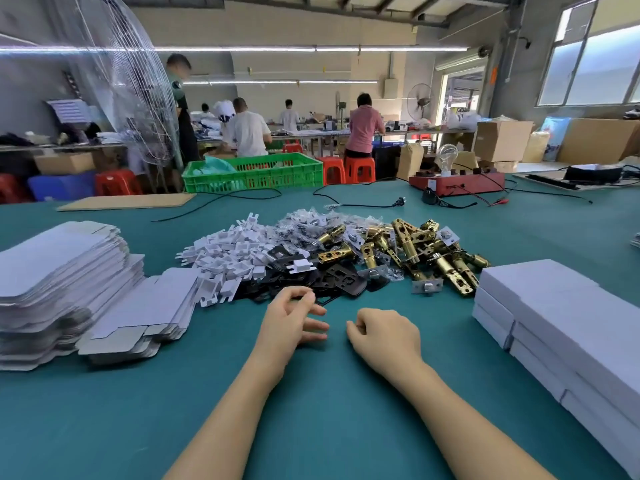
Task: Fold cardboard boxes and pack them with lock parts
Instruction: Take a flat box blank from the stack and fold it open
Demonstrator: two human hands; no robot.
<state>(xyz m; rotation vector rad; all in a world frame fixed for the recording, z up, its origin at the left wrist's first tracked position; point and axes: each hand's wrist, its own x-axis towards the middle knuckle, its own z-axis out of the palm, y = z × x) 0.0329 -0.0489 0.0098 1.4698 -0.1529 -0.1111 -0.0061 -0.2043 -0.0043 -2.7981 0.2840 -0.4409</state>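
My left hand [294, 317] lies on the green table just in front of the black metal plates [329, 275]. Its thumb and forefinger are close together at the plates' near edge, the other fingers are stretched out, and I see nothing held. To its right, my right hand [384, 337] rests on the table with its fingers curled under and holds nothing. Behind the hands lie heaps of white plastic pieces [228, 258], small bagged parts [311, 220] and brass latch bolts [426, 254]. Flat unfolded box blanks [59, 271] are stacked at the left. Folded white boxes [568, 327] are stacked at the right.
At the table's far side are a cardboard sheet [128, 201], black cables [363, 204], a red test box with a bulb [457, 181] and a green crate [252, 173]. Several people work at benches in the background.
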